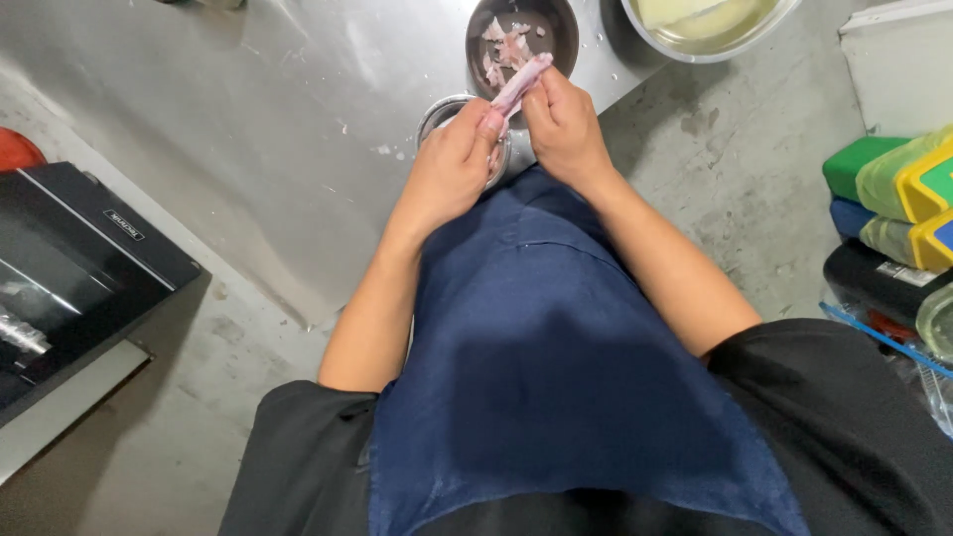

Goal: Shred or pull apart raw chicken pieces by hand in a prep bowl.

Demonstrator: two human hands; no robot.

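- Nearest: dark blue cloth apron (556, 397).
- Beyond it, left hand (452, 169) and right hand (564, 124) both gripped pale pink elongated meat strip (520, 84).
- Lay slanted, far end up-right, over small dark metal bowl (566, 30).

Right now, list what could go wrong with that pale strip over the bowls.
1. The pale pink strip is pinched only by fingertips of the left hand and right hand; it may slip.
2. Peelings could miss the small dark bowl and land on the steel table.
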